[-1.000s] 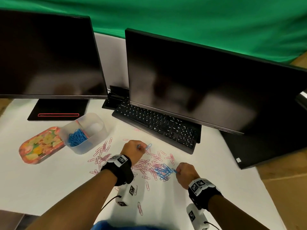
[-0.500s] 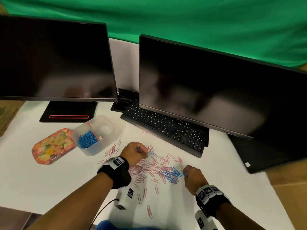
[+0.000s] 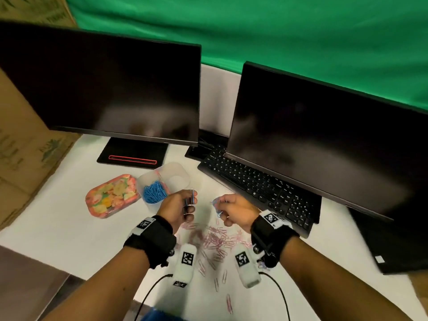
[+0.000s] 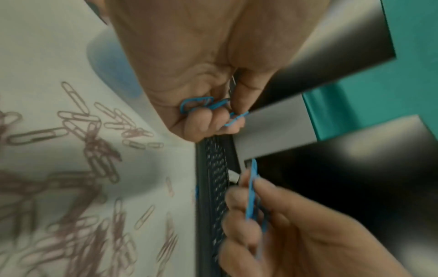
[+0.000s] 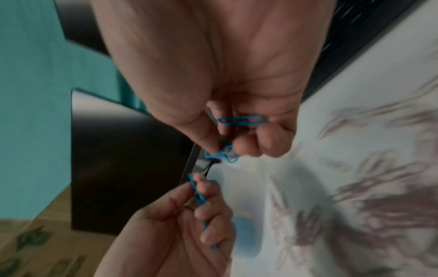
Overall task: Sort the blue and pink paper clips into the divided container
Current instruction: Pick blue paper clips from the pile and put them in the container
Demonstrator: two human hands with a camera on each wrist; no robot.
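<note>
Overhead, both hands' fingers curled around blue paper clips (image 3: 190,200); print on cardboard box (image 3: 25,144) apparently too blurred to read.

Open table (image 3: 58,228) left of the divided container (image 3: 178,174), keyboard (image 3: 254,184) crowding right, pink paper clips (image 3: 215,239) littering the near middle
</note>
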